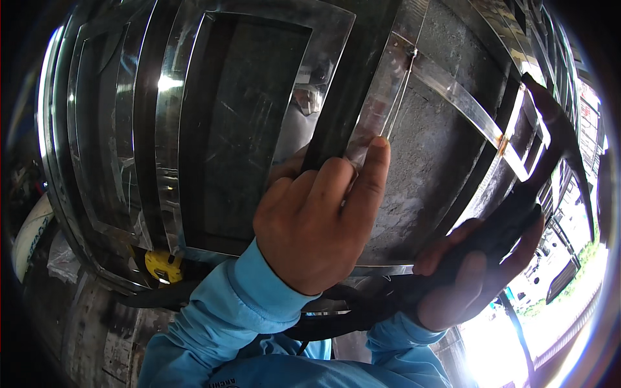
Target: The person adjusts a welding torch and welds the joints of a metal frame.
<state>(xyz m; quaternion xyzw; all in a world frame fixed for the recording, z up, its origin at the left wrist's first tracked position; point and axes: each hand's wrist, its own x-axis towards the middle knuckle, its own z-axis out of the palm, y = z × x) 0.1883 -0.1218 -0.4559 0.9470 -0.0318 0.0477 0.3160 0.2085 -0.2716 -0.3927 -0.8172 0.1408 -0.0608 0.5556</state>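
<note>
My left hand is closed round a shiny metal frame bar. Its index finger stretches up along the bar's face, the other fingers are curled, and part of a digit shows behind the bar. A thin bright line, perhaps a wire, runs from near the fingertip to a dark joint mark. My right hand grips the dark handle of a hammer, whose head rises at the right with one long curved end. The hammer's head is apart from my left hand.
Metal frames with rectangular openings fill the left and middle. A crossbar with a brownish joint spans a rough grey surface. A yellow tape measure lies low at left, near a dark cable. Bright glare fills the right.
</note>
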